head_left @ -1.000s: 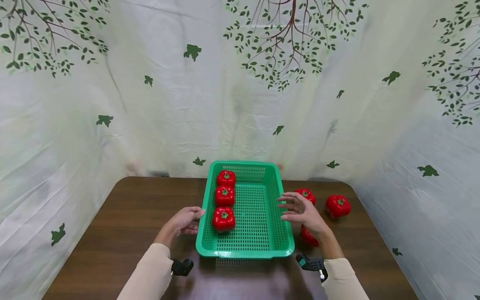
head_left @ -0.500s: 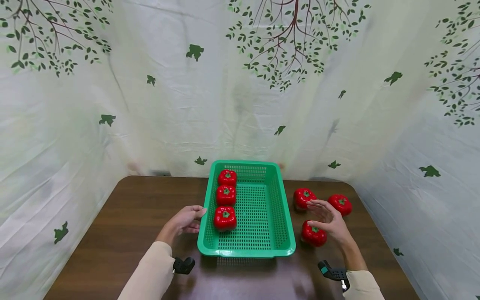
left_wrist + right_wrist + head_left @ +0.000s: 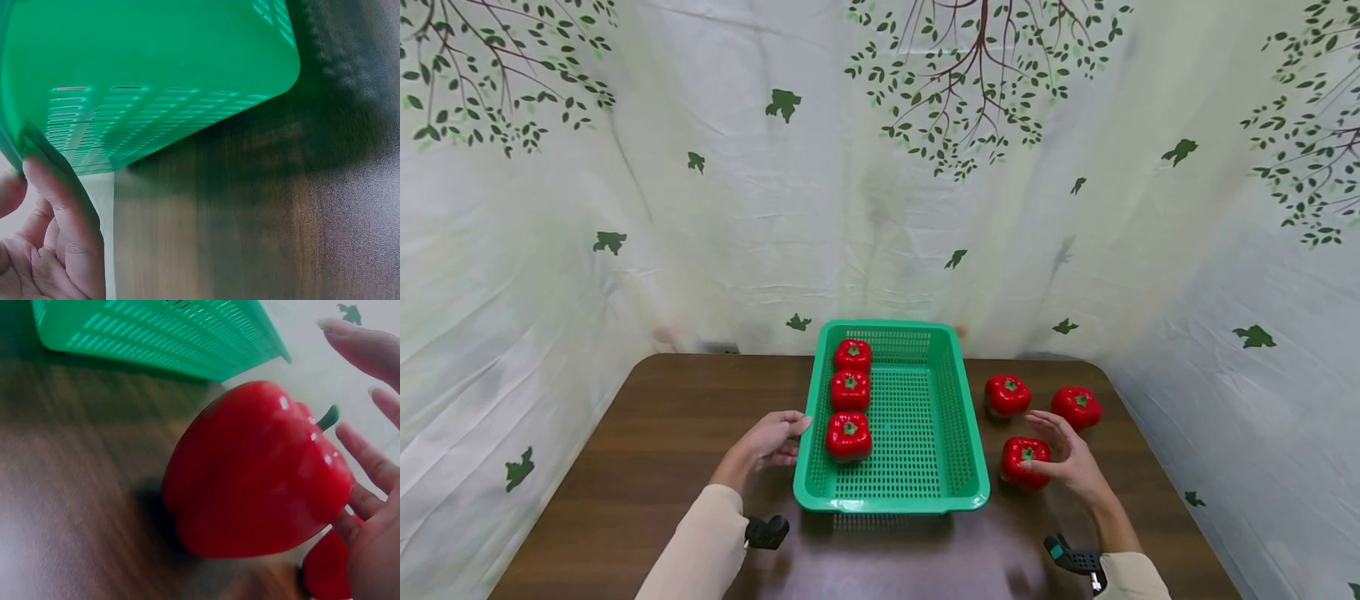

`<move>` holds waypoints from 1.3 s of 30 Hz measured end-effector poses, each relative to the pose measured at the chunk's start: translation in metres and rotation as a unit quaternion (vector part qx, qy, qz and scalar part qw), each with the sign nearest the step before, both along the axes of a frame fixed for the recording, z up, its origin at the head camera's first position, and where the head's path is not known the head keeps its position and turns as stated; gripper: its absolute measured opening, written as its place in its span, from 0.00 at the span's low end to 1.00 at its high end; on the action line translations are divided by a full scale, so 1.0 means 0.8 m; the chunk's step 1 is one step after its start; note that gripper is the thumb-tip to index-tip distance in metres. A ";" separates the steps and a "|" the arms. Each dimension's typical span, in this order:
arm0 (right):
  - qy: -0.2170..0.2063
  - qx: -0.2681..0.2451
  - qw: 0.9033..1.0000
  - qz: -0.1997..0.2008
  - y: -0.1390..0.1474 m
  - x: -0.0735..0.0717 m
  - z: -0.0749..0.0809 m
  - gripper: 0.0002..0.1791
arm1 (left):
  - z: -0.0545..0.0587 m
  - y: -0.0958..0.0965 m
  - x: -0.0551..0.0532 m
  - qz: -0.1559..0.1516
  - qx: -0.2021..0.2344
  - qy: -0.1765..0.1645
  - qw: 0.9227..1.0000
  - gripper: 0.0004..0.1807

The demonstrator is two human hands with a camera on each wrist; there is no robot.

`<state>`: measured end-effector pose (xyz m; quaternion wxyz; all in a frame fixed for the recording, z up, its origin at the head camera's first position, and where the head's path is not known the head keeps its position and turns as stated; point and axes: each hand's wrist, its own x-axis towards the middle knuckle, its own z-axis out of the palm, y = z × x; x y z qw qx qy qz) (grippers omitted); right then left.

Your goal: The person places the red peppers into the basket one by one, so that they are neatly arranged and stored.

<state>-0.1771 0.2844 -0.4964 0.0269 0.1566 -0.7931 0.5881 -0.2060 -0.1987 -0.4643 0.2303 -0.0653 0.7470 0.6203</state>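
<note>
A green plastic basket (image 3: 976,454) stands on the table, with three red bell peppers (image 3: 849,436) lined up along its left inner side. My left hand (image 3: 771,440) pinches the basket's left rim between thumb and fingers; the left wrist view has those fingers (image 3: 65,200) at the rim. On the right, my right hand (image 3: 1073,461) is spread beside the nearest loose bell pepper (image 3: 1022,460). In the right wrist view this bell pepper (image 3: 256,475) rests upright on the table, its green stem toward the fingers, which are not closed around it.
Two more red bell peppers stand behind my right hand, one at the back (image 3: 1007,395) and one farther right (image 3: 1077,407). The brown wooden table (image 3: 700,392) meets a pale leaf-printed curtain (image 3: 880,208) at the back and sides.
My right hand has moved from over the basket's right rim rightward, then settled lower around the nearest loose bell pepper. My left hand keeps its hold on the rim.
</note>
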 end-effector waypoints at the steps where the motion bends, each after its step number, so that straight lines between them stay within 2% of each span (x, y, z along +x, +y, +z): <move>1: -0.004 0.010 1.000 -0.002 0.000 0.000 -0.002 0.39 | 0.000 0.000 0.000 0.000 -0.001 0.000 1.000 0.18; 5: -0.036 0.042 0.998 -0.005 0.000 0.002 -0.008 0.41 | -0.001 0.001 0.002 -0.001 0.006 0.006 1.000 0.18; 10: -0.078 0.044 0.996 0.003 -0.001 0.005 -0.016 0.43 | -0.003 -0.001 0.003 0.000 0.012 0.010 1.000 0.18; 13: -0.090 0.050 0.995 0.000 -0.001 0.005 -0.021 0.42 | -0.004 -0.004 0.004 0.007 0.005 0.008 1.000 0.17; 19: -0.102 0.058 0.993 -0.023 0.003 0.005 -0.025 0.41 | -0.005 -0.002 0.001 -0.004 0.009 0.017 1.000 0.17; 28: -0.124 0.082 0.988 -0.036 0.001 0.004 -0.015 0.40 | -0.005 0.001 0.001 -0.003 0.005 0.019 1.000 0.16; 34: -0.123 0.073 0.989 -0.029 -0.001 0.004 -0.010 0.39 | -0.005 0.001 0.001 -0.006 0.006 0.019 1.000 0.17; 39: -0.120 0.068 0.990 -0.029 -0.006 0.005 0.002 0.40 | -0.006 0.000 -0.001 -0.003 0.004 0.017 1.000 0.17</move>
